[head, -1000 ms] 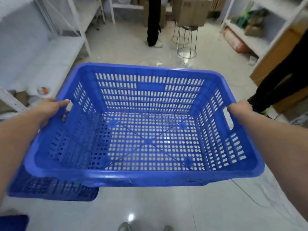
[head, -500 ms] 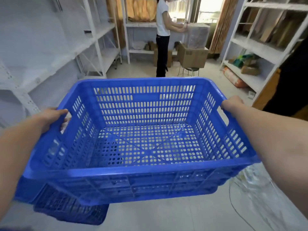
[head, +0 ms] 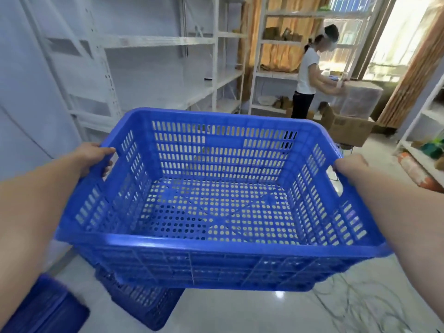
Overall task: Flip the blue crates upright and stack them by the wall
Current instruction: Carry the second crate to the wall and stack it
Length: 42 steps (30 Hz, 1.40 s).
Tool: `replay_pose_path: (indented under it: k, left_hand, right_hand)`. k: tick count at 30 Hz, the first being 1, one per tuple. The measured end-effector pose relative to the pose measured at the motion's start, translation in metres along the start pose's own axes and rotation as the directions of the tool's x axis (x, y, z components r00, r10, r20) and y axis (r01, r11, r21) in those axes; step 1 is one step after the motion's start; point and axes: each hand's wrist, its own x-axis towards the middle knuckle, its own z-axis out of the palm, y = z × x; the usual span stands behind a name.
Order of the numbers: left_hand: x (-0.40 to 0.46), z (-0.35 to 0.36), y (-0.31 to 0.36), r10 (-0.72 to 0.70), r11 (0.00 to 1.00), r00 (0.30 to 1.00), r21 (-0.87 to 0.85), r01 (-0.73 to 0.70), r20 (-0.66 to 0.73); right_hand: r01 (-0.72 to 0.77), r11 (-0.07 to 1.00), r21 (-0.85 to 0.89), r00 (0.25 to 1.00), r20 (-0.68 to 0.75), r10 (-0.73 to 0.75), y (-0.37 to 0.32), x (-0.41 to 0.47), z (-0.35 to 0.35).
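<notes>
I hold a perforated blue crate (head: 216, 243) upright and level at waist height, its open top facing me and nothing inside. My left hand (head: 95, 156) grips the handle slot in its left wall. My right hand (head: 349, 165) grips the handle on the right wall. Below it on the floor lies a second blue crate (head: 144, 306), mostly hidden, its mesh side showing. The corner of a third blue crate (head: 45, 311) shows at the lower left.
White metal shelving (head: 153, 42) lines the left wall and the back. A person in a white shirt (head: 307, 73) works at cardboard boxes (head: 348, 126) by the window. Another shelf (head: 425, 150) stands at right. Thin cables (head: 355, 296) lie on the glossy floor.
The crate has risen and tipped level, and my view has lifted from the floor toward the shelves and the far window. Both hands keep the same grip on the handles.
</notes>
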Motion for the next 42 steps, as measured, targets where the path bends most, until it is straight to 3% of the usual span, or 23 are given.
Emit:
replay_pose_path:
  k: [8,15,26,35,42]
  left_hand:
    - [-0.038,-0.108,-0.045,-0.090,0.994,0.968,-0.083,0.072,-0.234]
    - [-0.057,-0.231,-0.110,-0.191,0.978,0.903,-0.150,0.143,-0.385]
    - [-0.086,-0.402,-0.178,-0.290,0.957,0.710,-0.209,0.202,-0.641]
    - [-0.085,-0.468,-0.228,-0.406,0.914,0.548,-0.317,0.253,-0.731]
    - [-0.085,-0.491,-0.268,-0.493,0.868,0.394,-0.412,0.276,-0.776]
  right_hand:
    - [0.185,0.982,0.033,0.974,0.124,-0.188,-0.115,-0.032,0.066]
    - [0.373,0.927,0.048,0.895,0.245,-0.373,-0.225,-0.102,0.136]
    - [0.582,0.809,0.084,0.736,0.370,-0.567,-0.386,-0.227,0.260]
    - [0.690,0.707,0.154,0.586,0.454,-0.671,-0.493,-0.283,0.365]
    - [0.762,0.617,0.194,0.430,0.561,-0.708,-0.576,-0.326,0.440]
